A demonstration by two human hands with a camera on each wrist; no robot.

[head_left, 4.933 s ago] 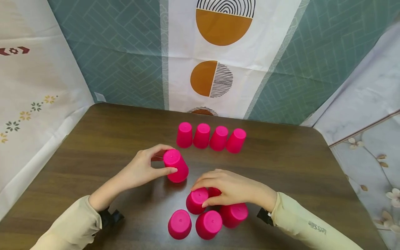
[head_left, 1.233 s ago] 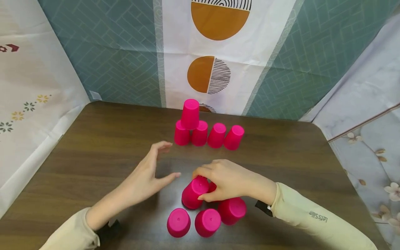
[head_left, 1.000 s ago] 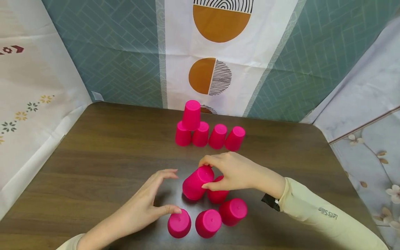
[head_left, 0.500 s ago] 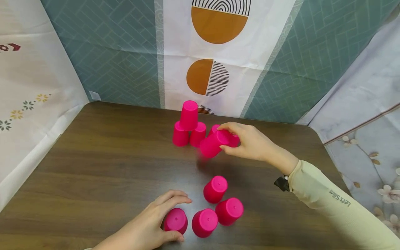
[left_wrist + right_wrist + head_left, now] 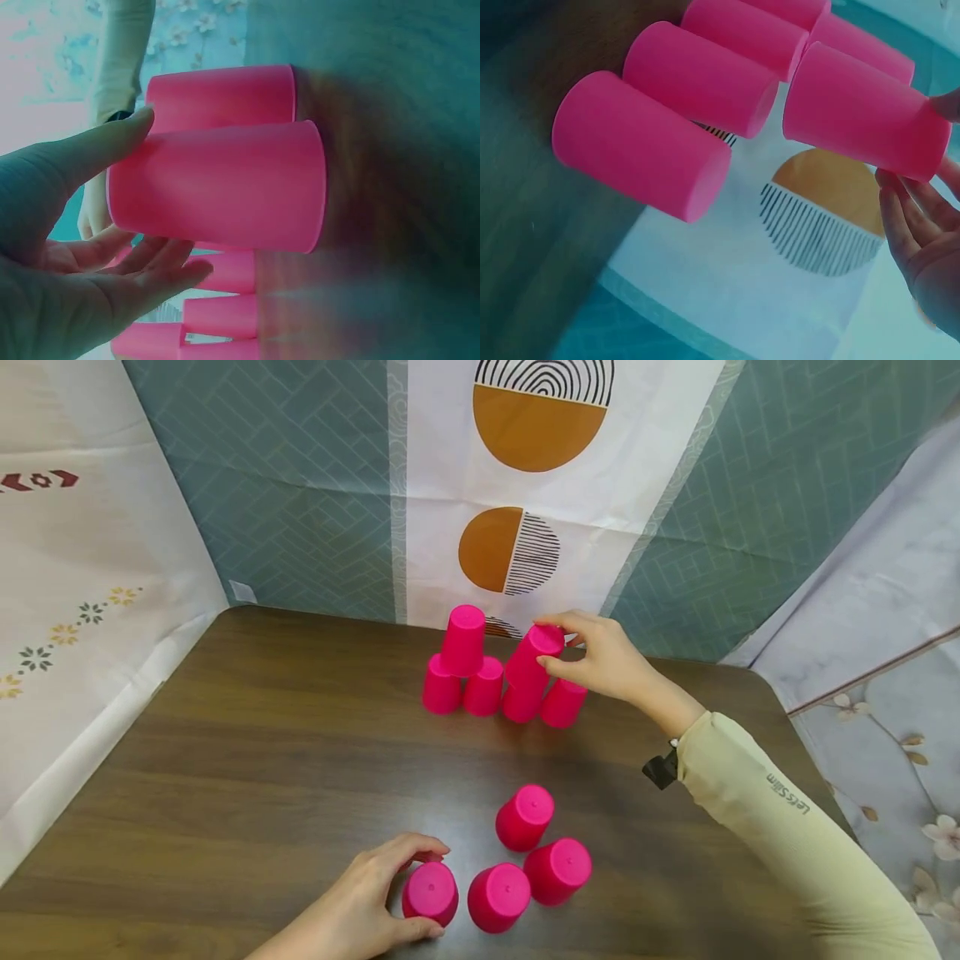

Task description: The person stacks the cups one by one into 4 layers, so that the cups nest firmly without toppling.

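In the head view my right hand (image 5: 613, 667) pinches an upside-down pink cup (image 5: 534, 656) near its base, between thumb and fingers. That cup is raised above the right part of a row of upside-down pink cups, overlapping one row cup (image 5: 522, 702). The right wrist view shows the held cup (image 5: 859, 112) beside the row, its rim towards the row cups. Nearer me, my left hand (image 5: 363, 897) curls thumb and fingers round another upside-down pink cup (image 5: 431, 892). The left wrist view has the thumb at this cup's (image 5: 225, 187) upper side, fingers along the other.
Right of my left hand stand three more upside-down cups, one (image 5: 499, 897) closest to it. A single cup (image 5: 463, 639) rests across the two left cups of the back row. Behind the wooden table (image 5: 262, 760) hangs a patterned cloth (image 5: 300, 493).
Earlier, the left hand set a cup on the row's left pair, then came back to the near left cup. The right hand carried its cup from the near group up to the row.
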